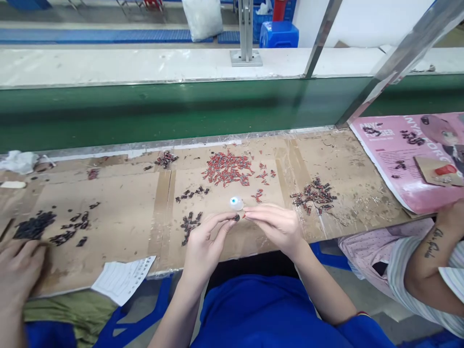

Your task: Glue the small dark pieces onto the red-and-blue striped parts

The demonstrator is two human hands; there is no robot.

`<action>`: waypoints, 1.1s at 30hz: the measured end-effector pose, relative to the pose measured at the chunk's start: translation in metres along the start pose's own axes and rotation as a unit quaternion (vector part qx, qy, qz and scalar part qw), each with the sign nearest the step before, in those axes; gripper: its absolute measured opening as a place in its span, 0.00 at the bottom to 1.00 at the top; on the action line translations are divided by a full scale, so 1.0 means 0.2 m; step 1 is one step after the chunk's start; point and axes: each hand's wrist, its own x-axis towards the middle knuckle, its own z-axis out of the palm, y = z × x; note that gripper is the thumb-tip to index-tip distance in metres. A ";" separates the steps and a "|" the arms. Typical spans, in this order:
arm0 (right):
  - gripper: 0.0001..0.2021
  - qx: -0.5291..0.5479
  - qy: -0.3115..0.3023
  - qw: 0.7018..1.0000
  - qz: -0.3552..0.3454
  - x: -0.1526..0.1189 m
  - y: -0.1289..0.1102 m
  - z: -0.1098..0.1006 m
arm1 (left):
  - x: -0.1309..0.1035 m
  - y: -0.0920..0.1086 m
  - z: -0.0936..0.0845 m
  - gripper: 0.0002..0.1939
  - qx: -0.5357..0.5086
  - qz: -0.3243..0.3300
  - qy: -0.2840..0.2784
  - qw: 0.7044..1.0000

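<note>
My left hand (207, 238) is closed in a pinch on a small black part (237, 217). Opposite it, the fingertips of my right hand (277, 226) are pressed together on a small red part (244, 215), close beside the black one. Just beyond my fingertips is a rounded white item with a blue spot (236, 202); its kind is unclear. A heap of small red metal-tipped parts (227, 168) lies farther back on the cardboard. Black-and-red pieces (191, 223) sit near my left hand, and a larger pile of similar pieces (314, 195) lies to the right.
Cardboard (123, 203) covers the bench, with a green panel (163, 116) along its back. At left, a co-worker's hand (20, 266) is near a black pile (35, 225). A paper sheet (123, 279) overhangs the front edge. Another person's arm (431, 261) is beside a pink poster (384, 159).
</note>
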 end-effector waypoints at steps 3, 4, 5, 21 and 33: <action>0.11 0.011 0.013 0.999 0.038 0.00 -0.01 0.03 | -0.01 0.01 -0.01 0.05 0.011 0.028 0.010 0.999; 0.10 0.014 0.018 0.998 0.054 0.00 -0.01 0.04 | -0.01 0.01 -0.01 0.05 0.012 0.037 0.010 0.999; 0.10 0.018 0.022 0.997 0.069 0.00 -0.01 0.05 | -0.01 0.01 -0.01 0.05 0.012 0.043 0.010 0.999; 0.08 0.136 0.043 0.943 0.300 -0.01 -0.09 0.09 | -0.01 0.01 0.01 0.06 -0.034 -0.020 -0.015 0.999; 0.08 0.123 0.039 0.950 0.286 -0.02 -0.09 0.09 | -0.03 -0.01 0.00 0.08 -0.049 -0.070 -0.037 0.996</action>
